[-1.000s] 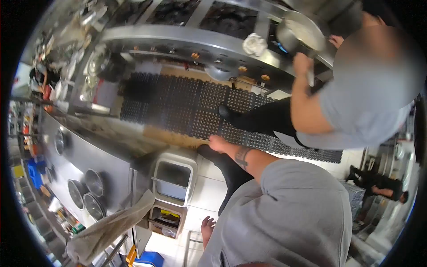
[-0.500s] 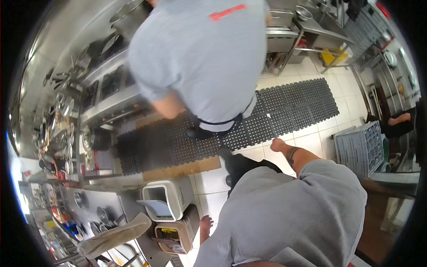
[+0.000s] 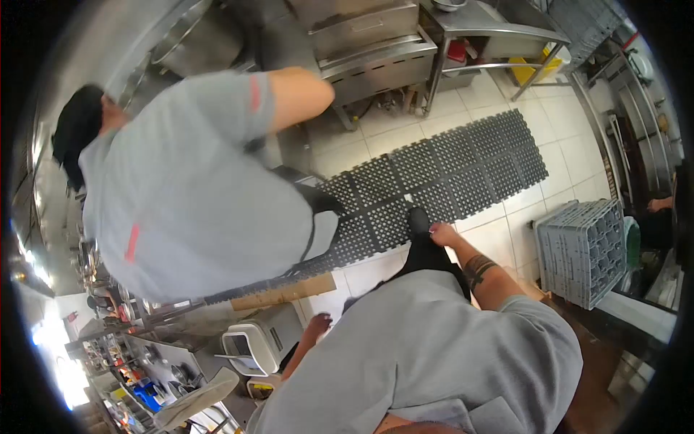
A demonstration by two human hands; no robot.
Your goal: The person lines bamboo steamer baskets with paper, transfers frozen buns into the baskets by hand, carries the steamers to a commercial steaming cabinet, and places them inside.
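My right hand (image 3: 443,233) hangs in front of my body at the right, its fingers curled together. A tiny pale spot shows at the fingertips, too small to name. Below it runs my black trouser leg, with a dark shoe (image 3: 418,220) on the edge of the black rubber mat (image 3: 455,170). My left hand (image 3: 316,325) hangs low on the left, loosely bent with fingers partly apart and nothing seen in it. It is nearest to the pale bin (image 3: 278,340).
A co-worker (image 3: 202,188) in a grey shirt and black cap leans over the left side, by a large pot (image 3: 199,43). A grey dish rack (image 3: 582,249) stands at the right. Steel tables (image 3: 499,29) line the back. Another person's hand (image 3: 659,205) shows at the far right edge.
The co-worker has moved left and bent toward the stove side, uncovering more mat and floor. My view has shifted forward; my left hand has risen and its fingers are less spread.
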